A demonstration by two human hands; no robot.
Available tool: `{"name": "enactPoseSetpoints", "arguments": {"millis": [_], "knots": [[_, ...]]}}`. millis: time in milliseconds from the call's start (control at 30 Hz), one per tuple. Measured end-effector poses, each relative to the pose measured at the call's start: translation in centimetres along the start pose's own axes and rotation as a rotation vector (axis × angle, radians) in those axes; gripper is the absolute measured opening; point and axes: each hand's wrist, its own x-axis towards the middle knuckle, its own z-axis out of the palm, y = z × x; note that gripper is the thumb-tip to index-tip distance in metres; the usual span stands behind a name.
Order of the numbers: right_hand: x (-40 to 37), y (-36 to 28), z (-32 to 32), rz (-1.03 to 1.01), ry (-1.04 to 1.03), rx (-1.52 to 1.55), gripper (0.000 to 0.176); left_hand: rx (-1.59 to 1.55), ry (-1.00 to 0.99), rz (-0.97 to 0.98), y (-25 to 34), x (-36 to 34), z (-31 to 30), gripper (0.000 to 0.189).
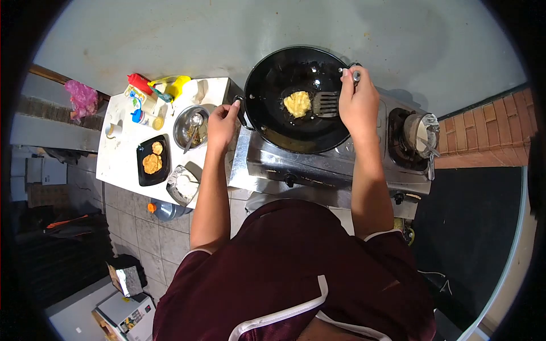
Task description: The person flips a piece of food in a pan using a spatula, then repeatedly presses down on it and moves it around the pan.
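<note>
A black wok (273, 122) sits on a steel gas stove (318, 162). In its middle lies a yellow fritter (297, 103) in oil. My left hand (223, 122) grips the wok's handle at its left rim. My right hand (357, 102) holds a slotted metal spatula (326, 104), whose blade rests in the wok just right of the fritter.
A white table (119, 162) left of the stove carries a black plate with fried pieces (153, 160), a steel bowl with a spoon (191, 126), a tray of flour (182, 184) and bottles (149, 94). A small pot (422, 133) sits on the right burner. Tiled floor lies below.
</note>
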Motion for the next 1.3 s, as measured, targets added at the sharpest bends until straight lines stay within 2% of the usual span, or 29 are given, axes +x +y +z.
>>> {"name": "enactPoseSetpoints", "arguments": {"millis": [67, 167, 267, 367, 500, 600, 667, 800, 867, 1000, 1067, 1200, 1267, 1300], "knots": [[-0.1, -0.4, 0.0, 0.078, 0.052, 0.156, 0.021, -0.005, -0.004, -0.008, 0.0, 0.0, 0.0, 0.034], [-0.2, -0.2, 0.3, 0.006, 0.123, 0.096, 0.022, -0.002, -0.01, -0.005, -0.2, 0.2, 0.0, 0.034], [-0.3, 0.0, 0.2, -0.006, 0.018, -0.023, 0.022, 0.009, -0.002, 0.0, 0.1, 0.0, 0.0, 0.034], [-0.4, 0.2, 0.1, 0.028, 0.058, 0.098, 0.022, 0.004, 0.002, 0.003, 0.1, 0.0, 0.1, 0.034], [-0.4, 0.0, 0.0, 0.05, 0.106, 0.104, 0.022, 0.004, -0.012, 0.003, 0.1, 0.0, -0.1, 0.033], [-0.4, 0.2, -0.1, 0.003, 0.037, -0.042, 0.021, -0.008, -0.002, 0.003, 0.1, 0.0, 0.1, 0.033], [-0.2, 0.1, -0.3, 0.091, 0.041, 0.089, 0.022, -0.009, -0.006, -0.001, 0.3, -0.1, 0.0, 0.033], [0.7, -0.5, -0.9, 0.135, 0.13, 0.214, 0.022, -0.033, -0.012, 0.021, -0.3, 0.2, 0.0, 0.033], [0.7, 0.2, -0.7, 0.069, 0.068, 0.02, 0.022, -0.012, -0.009, 0.004, 0.1, -0.1, 0.0, 0.034], [0.4, 0.6, -0.3, 0.077, -0.021, 0.027, 0.022, 0.017, 0.0, -0.011, 0.3, -0.1, 0.0, 0.034], [0.4, 0.0, -0.4, 0.065, 0.103, 0.167, 0.022, -0.001, 0.002, -0.004, -0.1, 0.0, 0.0, 0.034], [0.3, 0.2, -0.2, 0.057, 0.143, 0.081, 0.022, 0.004, -0.009, -0.025, 0.5, -0.2, 0.0, 0.034], [0.1, 0.0, -0.4, 0.08, -0.033, -0.01, 0.023, -0.009, -0.014, -0.019, 0.4, -0.1, 0.1, 0.034], [0.1, -0.1, -0.4, 0.079, -0.035, -0.009, 0.023, -0.019, -0.014, -0.017, 0.2, -0.1, 0.0, 0.033]]}}
